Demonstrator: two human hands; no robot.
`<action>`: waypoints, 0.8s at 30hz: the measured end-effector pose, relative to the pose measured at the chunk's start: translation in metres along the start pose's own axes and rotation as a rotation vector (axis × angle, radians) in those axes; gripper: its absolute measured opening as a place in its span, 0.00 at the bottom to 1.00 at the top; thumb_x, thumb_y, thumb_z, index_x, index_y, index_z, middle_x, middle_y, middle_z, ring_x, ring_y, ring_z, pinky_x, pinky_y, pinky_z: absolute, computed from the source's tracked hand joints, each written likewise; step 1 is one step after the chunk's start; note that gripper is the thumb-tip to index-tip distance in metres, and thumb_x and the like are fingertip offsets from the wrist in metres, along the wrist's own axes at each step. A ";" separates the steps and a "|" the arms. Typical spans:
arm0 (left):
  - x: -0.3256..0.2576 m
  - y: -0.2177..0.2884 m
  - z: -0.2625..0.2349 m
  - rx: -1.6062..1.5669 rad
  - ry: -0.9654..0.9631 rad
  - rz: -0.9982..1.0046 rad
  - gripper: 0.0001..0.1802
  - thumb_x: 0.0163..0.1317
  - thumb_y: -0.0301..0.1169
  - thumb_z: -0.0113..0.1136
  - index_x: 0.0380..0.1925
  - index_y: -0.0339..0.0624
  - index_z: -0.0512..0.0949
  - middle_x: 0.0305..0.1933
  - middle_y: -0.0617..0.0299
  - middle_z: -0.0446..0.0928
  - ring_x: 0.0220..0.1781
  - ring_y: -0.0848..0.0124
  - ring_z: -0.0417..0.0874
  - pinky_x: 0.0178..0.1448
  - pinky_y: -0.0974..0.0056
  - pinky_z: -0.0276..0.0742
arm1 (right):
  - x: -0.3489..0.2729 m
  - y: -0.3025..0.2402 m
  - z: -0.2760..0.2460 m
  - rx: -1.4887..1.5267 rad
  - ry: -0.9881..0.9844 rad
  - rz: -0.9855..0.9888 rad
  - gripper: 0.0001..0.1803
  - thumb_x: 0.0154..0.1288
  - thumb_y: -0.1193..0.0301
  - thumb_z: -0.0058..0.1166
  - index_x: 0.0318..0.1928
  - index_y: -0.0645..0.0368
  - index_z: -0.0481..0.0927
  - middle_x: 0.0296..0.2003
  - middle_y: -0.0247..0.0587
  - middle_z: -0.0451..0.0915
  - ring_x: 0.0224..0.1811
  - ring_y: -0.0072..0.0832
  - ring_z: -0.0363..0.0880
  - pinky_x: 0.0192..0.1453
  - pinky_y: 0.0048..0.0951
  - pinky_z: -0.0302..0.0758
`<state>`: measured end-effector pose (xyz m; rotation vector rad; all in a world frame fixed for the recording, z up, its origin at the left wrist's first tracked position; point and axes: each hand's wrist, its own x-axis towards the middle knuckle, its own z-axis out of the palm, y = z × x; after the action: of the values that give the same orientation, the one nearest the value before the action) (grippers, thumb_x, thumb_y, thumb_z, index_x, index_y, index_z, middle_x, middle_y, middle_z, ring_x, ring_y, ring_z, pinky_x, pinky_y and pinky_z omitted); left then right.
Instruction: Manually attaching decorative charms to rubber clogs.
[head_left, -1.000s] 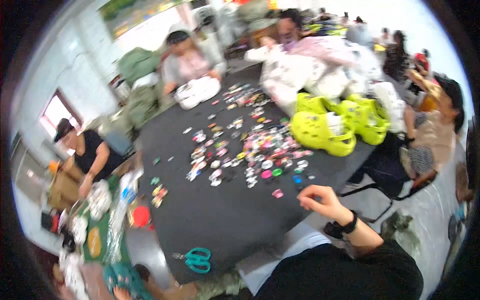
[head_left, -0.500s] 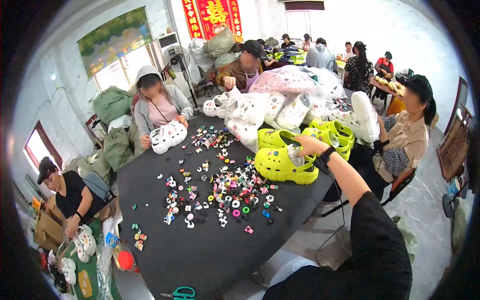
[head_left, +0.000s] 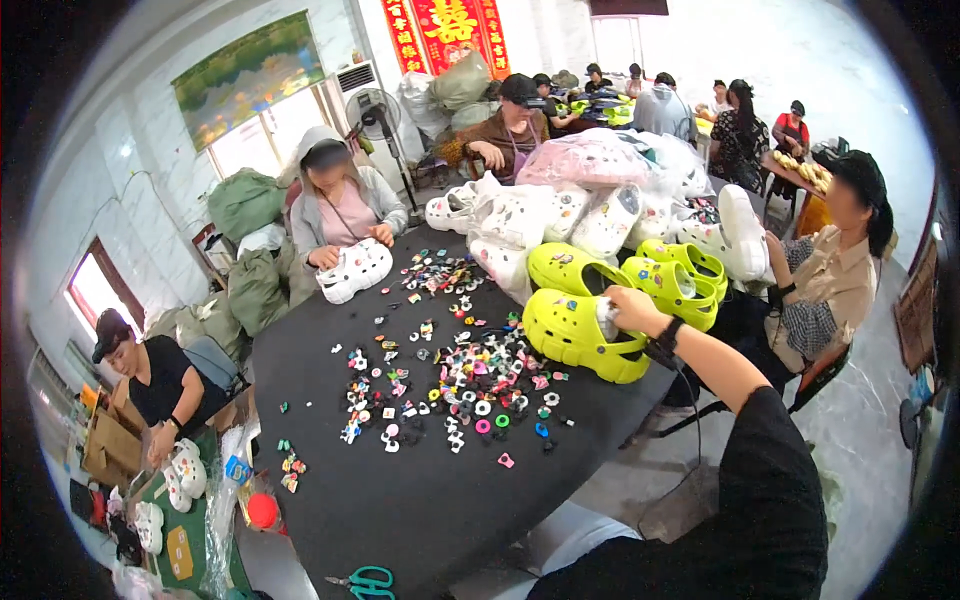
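Head view: matte black table (head_left: 400, 520), pale marbled walls (head_left: 130, 185).
At the table's right, the right hand (head_left: 638, 311) grasps a smooth, perforated lime clog (head_left: 568, 328) by its opening; small charms (head_left: 483, 372) lie left. Left hand: cannot tell.

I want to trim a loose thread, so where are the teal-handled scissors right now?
In the head view, the teal-handled scissors lie at the bottom, left of centre, on the black table, below and right of the round red object.
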<state>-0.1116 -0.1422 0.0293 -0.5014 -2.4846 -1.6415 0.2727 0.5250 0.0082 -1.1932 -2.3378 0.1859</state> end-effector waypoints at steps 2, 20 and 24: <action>-0.008 -0.001 -0.004 -0.043 0.050 -0.036 0.22 0.69 0.37 0.57 0.57 0.35 0.72 0.60 0.48 0.73 0.58 0.57 0.75 0.59 0.60 0.72 | -0.020 -0.023 -0.021 0.006 0.020 -0.090 0.24 0.44 0.78 0.55 0.47 0.56 0.81 0.41 0.48 0.82 0.45 0.47 0.81 0.47 0.41 0.78; -0.056 0.040 0.081 -0.677 -0.421 -0.219 0.40 0.64 0.45 0.60 0.70 0.38 0.57 0.69 0.49 0.64 0.70 0.55 0.65 0.71 0.51 0.61 | -0.045 -0.352 -0.016 0.316 -0.591 -1.789 0.19 0.55 0.69 0.53 0.50 0.50 0.81 0.41 0.26 0.79 0.47 0.26 0.74 0.48 0.31 0.64; -0.084 0.029 0.080 0.086 -0.603 0.236 0.58 0.41 0.39 0.80 0.70 0.31 0.55 0.72 0.41 0.57 0.73 0.48 0.59 0.74 0.49 0.58 | -0.051 -0.389 0.024 0.092 -0.665 -1.939 0.18 0.58 0.68 0.51 0.50 0.50 0.80 0.49 0.28 0.79 0.53 0.27 0.75 0.51 0.32 0.67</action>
<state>-0.0165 -0.0761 -0.0016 -1.3940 -2.7150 -1.4370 0.0053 0.2514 0.1002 1.5941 -2.7884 -0.0444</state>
